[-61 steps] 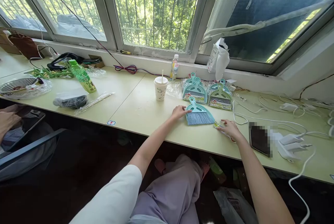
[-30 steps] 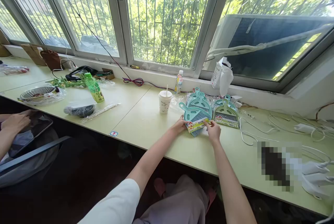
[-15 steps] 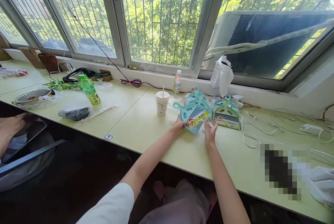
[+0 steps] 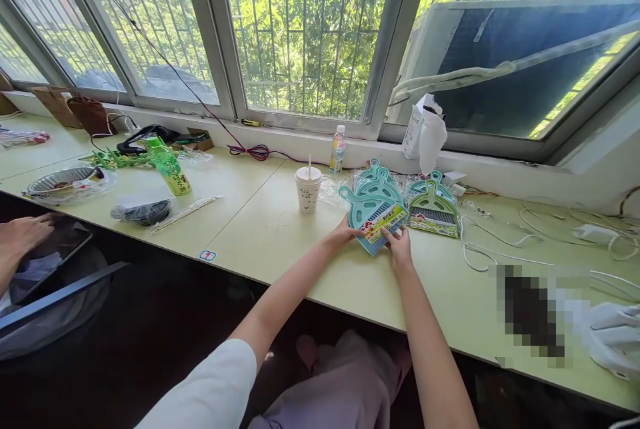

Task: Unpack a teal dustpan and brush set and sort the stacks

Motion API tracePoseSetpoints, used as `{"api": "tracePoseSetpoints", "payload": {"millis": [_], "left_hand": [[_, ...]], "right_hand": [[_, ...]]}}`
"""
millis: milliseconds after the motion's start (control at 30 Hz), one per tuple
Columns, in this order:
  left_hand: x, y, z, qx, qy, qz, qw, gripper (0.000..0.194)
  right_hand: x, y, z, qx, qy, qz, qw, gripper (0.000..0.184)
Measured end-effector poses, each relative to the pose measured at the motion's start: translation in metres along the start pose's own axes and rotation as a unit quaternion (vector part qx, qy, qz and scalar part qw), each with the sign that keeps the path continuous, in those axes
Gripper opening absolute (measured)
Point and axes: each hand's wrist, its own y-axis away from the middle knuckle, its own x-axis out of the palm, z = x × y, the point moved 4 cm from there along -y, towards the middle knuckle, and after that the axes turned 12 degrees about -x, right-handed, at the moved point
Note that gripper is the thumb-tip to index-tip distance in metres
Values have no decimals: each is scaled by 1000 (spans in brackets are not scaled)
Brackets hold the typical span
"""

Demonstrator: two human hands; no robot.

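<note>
While both hands meet at the near side of the teal dustpan [image 4: 359, 209], its handle points obliquely up-left, away from the person. Position: above the near part of the table [image 4: 270, 249], in front of the stacked teal dustpans [image 4: 381, 179], left of the green dustpan [image 4: 431, 202]; whether its underside touches the table cannot be told. A printed label card [image 4: 384, 222] lies slantwise across the pan and the brush [image 4: 373, 247].

Handling (judged): light, fairly stiff plastic; bristles soft, would splay if squeezed; card thin, likely to bend or slide. Best hold: the pan's rigid side rim, with light fingertip pressure on the card.

Left hand [image 4: 345, 233]: grip nearly closed, thumb and fingers pinching the pan's left edge by the card's end. Right hand [image 4: 399, 248]: grip narrow, fingertips on the card's lower right part; hidden fingers unclear. Both forearms reach forward, converging, the right one steeper.
</note>
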Motion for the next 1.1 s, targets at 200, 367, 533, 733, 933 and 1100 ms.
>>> {"api": "tracePoseSetpoints", "payload": {"millis": [200,367,533,733,933,1100], "left_hand": [[-4,-2,-1,9,4,-2,1000,82],[-4,-3,-3,24,13,7,1000,81],[3,2,-2,7,-3,22,1000,77],[4,1,-1,20,-3,18,1000,80],[0,-2,0,33,-19,-10,999,82],[0,-5,3,35,-36,-34,998,86]], "right_hand": [[3,4,9,6,-39,70,997,70],[3,5,17,3,-88,98,991,59],[-2,3,15,-13,-82,70,994,57],[-3,1,12,-17,-84,58,995,55],[-2,2,13,-13,-79,61,995,53],[-1,2,11,-12,-92,63,994,57]]}}
